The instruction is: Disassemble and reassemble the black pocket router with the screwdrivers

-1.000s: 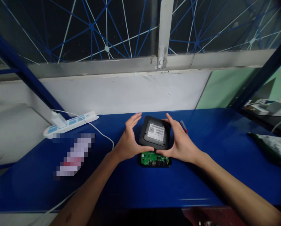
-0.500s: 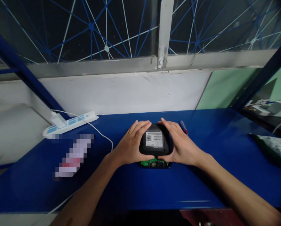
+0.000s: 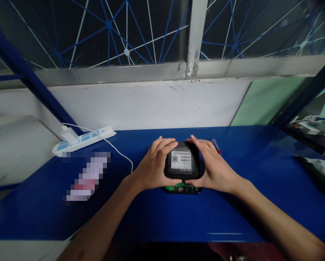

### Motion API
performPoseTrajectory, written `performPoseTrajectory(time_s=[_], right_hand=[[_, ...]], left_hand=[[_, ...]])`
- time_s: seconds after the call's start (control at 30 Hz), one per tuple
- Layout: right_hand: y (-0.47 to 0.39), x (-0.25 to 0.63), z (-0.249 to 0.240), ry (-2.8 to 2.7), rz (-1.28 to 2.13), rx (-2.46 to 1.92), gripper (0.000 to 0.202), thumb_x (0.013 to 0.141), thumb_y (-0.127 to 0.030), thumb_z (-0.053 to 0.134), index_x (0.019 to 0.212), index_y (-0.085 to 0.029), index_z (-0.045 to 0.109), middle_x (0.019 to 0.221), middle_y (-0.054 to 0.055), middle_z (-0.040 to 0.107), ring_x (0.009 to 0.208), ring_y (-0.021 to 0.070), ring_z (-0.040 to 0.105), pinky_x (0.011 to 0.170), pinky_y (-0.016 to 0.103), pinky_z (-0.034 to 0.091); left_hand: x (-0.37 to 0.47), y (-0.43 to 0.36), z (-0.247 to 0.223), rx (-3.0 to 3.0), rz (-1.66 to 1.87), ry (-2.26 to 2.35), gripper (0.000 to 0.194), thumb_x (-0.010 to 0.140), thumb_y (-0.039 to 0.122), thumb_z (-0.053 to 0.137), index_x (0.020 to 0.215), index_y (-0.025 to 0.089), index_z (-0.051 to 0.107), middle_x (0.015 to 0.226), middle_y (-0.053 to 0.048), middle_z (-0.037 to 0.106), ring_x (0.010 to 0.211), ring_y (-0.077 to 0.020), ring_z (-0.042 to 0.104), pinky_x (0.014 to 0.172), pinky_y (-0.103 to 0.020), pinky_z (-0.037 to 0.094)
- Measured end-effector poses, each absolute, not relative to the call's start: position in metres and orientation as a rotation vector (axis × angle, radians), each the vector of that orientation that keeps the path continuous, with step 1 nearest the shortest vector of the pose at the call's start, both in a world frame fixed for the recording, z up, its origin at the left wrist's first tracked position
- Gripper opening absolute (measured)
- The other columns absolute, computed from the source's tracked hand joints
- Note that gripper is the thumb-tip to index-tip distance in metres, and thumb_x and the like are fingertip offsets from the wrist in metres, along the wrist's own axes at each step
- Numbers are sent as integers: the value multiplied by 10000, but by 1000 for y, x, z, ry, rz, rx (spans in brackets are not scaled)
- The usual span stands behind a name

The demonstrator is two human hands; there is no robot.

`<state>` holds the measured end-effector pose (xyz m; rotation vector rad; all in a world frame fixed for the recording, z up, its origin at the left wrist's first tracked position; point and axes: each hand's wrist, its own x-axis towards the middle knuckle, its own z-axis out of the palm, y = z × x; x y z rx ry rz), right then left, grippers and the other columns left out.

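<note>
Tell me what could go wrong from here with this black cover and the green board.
The green circuit board shows below the near edge of the black cover, so pressing down might pinch or scrape its parts. The left hand and right hand grip opposite sides; uneven pressure could seat it crooked.

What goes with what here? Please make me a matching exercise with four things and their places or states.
1. black cover
2. green circuit board
3. power strip
4. screwdriver

A. partly hidden, nearest the thumbs
B. has a white plug in it
C. held between both hands
D. lies just beyond the right hand

Pairs: 1-C, 2-A, 3-B, 4-D
</note>
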<state>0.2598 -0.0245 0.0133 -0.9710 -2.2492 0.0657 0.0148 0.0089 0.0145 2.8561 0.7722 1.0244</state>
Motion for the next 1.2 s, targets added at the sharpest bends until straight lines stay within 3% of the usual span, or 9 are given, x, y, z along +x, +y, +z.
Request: performPoseTrajectory(time_s=[0.13,0.4,0.77,1.2], right_hand=[[-27,259,16,-2329,157,-1019,1243,678,-587,777,1589,-154,51,1435,225,470,1278,401,466,1021,598,451],[-31,260,18,-2450,352,-1114,1271,658,-646,757,1589,-102,84,1382,247,518,1198,393,536,971,560,497],[-33,265,16,-2458,423,-1150,1228,663,-626,773,1597,-175,115,1339,210,557,1162,380,561,918,553,534],[-33,266,16,-2477,487,-1188,1233,639,-662,789,1590,-189,163,1421,212,527,1246,378,549,1004,556,500]], left_hand=[[14,3,17,2796,867,849,1158,579,415,854,1483,225,156,1424,-166,400,1310,-391,382,1100,-583,366],[16,-5,25,2646,460,973,1163,573,507,837,1502,202,208,1405,-176,436,1268,-405,407,1032,-605,400],[15,-2,17,2657,435,895,1102,616,641,791,1499,235,271,1386,-140,492,1238,-395,467,1032,-591,412],[18,-5,21,2688,415,874,1071,612,693,786,1467,206,364,1355,-140,531,1225,-373,492,1038,-549,440]])
